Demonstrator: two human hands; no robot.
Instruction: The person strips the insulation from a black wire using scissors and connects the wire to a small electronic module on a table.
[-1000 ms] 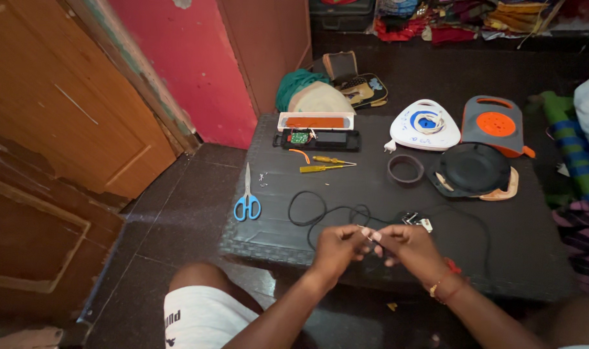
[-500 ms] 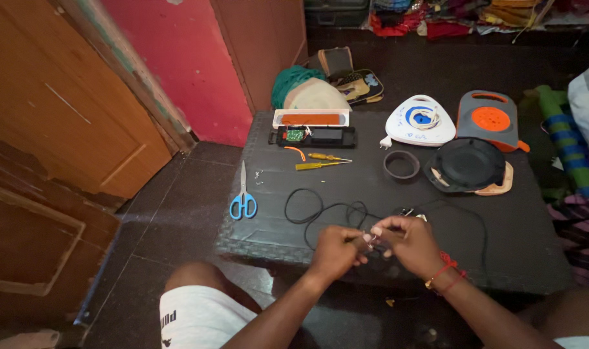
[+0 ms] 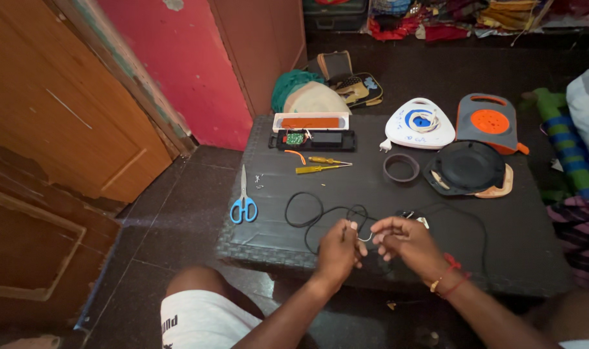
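Over the near edge of a low black table [image 3: 527, 252], my left hand [image 3: 338, 251] and my right hand [image 3: 404, 240] pinch the two ends of a thin pale wire [image 3: 365, 236] that curves between them. A black cable [image 3: 320, 213] lies in loops on the table just beyond my hands and runs off to the right. Blue-handled scissors [image 3: 243, 201] rest at the table's left edge.
Farther back lie two yellow screwdrivers [image 3: 321, 165], an opened black device with a green circuit board [image 3: 315, 139], a white tray [image 3: 310, 121], a black ring [image 3: 401, 167], a round black part [image 3: 468, 167], a white cable reel [image 3: 419, 123] and an orange-and-grey reel [image 3: 490, 121]. A wooden door [image 3: 55, 129] stands left.
My hands stayed at the table's near edge, working the wire; they drew slightly apart so the pale wire now arcs between them. The camera view shifted a little.
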